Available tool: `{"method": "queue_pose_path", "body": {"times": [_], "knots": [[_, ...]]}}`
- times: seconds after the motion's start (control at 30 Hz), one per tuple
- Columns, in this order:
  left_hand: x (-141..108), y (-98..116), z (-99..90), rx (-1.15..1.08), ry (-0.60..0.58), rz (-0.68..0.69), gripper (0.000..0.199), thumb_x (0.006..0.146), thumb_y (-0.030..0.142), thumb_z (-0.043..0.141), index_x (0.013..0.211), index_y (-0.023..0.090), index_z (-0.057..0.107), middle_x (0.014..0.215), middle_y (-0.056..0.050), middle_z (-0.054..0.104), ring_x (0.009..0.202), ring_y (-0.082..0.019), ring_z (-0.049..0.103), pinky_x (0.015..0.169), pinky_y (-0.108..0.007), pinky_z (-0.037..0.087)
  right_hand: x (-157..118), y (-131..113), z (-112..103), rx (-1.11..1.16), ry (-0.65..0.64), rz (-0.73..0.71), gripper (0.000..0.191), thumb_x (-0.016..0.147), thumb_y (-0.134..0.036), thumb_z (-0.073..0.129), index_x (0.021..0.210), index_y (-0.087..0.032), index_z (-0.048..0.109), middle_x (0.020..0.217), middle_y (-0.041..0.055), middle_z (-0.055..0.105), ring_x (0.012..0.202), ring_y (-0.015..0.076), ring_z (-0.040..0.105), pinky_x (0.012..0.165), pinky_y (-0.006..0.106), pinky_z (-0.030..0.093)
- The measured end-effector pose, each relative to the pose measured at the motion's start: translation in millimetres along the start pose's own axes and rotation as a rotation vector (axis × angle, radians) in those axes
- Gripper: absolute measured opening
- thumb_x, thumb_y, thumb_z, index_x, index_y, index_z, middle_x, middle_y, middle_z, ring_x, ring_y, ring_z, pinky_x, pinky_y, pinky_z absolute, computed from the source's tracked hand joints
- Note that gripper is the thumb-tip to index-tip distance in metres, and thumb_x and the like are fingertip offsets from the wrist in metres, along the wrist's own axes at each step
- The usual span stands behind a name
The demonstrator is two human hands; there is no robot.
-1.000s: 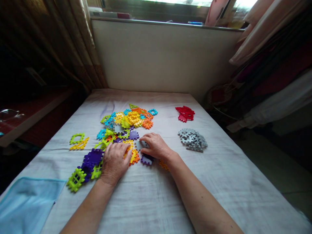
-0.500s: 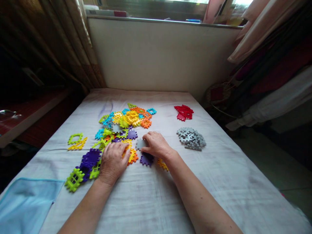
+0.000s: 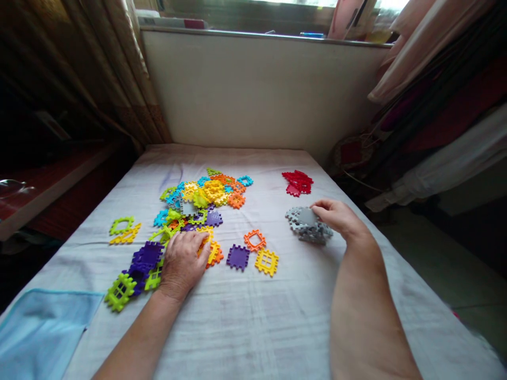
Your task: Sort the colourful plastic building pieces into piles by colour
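Near the right side of the bed, my right hand (image 3: 338, 219) pinches a solid grey square building tile (image 3: 308, 216) by its edge, over the pile of grey tiles (image 3: 317, 235). My left hand (image 3: 186, 264) rests, fingers loosely spread, on the near edge of the mixed tile heap, beside yellow tiles (image 3: 214, 252); its fingertips are partly hidden. Between the hands lie a purple square tile (image 3: 238, 257), an orange frame tile (image 3: 254, 240) and a yellow window tile (image 3: 266, 262).
The mixed heap (image 3: 214, 190) of colourful tiles spreads across the left-middle. Red tiles (image 3: 298, 182) form a pile behind the grey one. Green (image 3: 122, 225) and purple tiles (image 3: 148, 255) lie left. A light blue cloth (image 3: 47, 327) covers the near-left corner of the pale sheet (image 3: 245, 327).
My right hand has carried the grey tile from the middle rightward to the grey pile, uncovering the orange frame and yellow window tile. My left hand has stayed in place.
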State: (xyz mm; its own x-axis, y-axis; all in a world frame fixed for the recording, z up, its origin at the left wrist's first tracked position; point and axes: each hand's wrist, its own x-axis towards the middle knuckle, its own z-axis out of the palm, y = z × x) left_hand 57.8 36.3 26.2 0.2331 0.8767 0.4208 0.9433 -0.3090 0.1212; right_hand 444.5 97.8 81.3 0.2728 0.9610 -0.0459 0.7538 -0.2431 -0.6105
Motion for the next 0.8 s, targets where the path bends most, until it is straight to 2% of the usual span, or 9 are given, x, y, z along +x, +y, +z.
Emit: {"method": "queue_pose_path", "body": {"times": [0.1,0.23,0.33,0.47,0.67,0.8], "knots": [[0,-1,0.1,-0.002,0.007,0.005,0.029,0.093,0.035,0.045,0.104,0.023,0.069,0.1,-0.008,0.071,0.095,-0.027,0.061,0.091,-0.044,0.045,7,21,0,-0.103,0.055,0.136,0.024,0.074,-0.028,0.056,0.079,-0.019,0.077,0.07,0.0042,0.072,0.065,0.0177,0.063,0.06,0.025,0.044],[1,-1,-0.3,-0.004,0.011,0.017,0.028,0.093,0.035,0.045,0.103,0.022,0.069,0.098,-0.008,0.071,0.094,-0.027,0.062,0.091,-0.044,0.046,10,26,4,-0.248,0.096,0.219,0.029,0.077,-0.03,0.054,0.09,-0.022,0.08,0.085,0.0071,0.076,0.076,0.0213,0.066,0.063,0.028,0.045],[1,-1,-0.6,-0.008,0.007,0.015,0.027,0.093,0.035,0.046,0.102,0.022,0.068,0.098,-0.008,0.071,0.093,-0.027,0.062,0.09,-0.044,0.046,9,21,3,-0.321,0.189,0.22,0.034,0.078,-0.028,0.054,0.101,-0.024,0.079,0.097,0.0088,0.077,0.081,0.0228,0.068,0.068,0.03,0.047],[1,0,-1.4,-0.017,0.013,-0.005,0.027,0.093,0.035,0.046,0.1,0.023,0.069,0.097,-0.008,0.071,0.093,-0.026,0.062,0.091,-0.043,0.046,4,-1,7,-0.307,0.277,0.15,0.037,0.082,-0.029,0.051,0.106,-0.024,0.078,0.092,0.0091,0.077,0.079,0.023,0.067,0.07,0.031,0.048],[1,0,-1.9,-0.112,-0.007,-0.031,0.026,0.094,0.037,0.047,0.1,0.025,0.069,0.099,-0.006,0.072,0.094,-0.024,0.063,0.09,-0.042,0.047,-10,-52,28,-0.294,0.156,-0.002,0.034,0.088,-0.034,0.049,0.106,-0.029,0.077,0.094,0.0043,0.077,0.082,0.0212,0.068,0.072,0.028,0.047],[2,-3,-1.2,-0.214,-0.018,-0.059,0.026,0.095,0.036,0.047,0.1,0.024,0.069,0.103,-0.005,0.072,0.098,-0.023,0.063,0.092,-0.04,0.048,-23,-80,51,-0.382,-0.018,-0.117,0.033,0.091,-0.035,0.048,0.106,-0.029,0.077,0.103,0.0052,0.077,0.089,0.0208,0.069,0.071,0.027,0.045]]}}
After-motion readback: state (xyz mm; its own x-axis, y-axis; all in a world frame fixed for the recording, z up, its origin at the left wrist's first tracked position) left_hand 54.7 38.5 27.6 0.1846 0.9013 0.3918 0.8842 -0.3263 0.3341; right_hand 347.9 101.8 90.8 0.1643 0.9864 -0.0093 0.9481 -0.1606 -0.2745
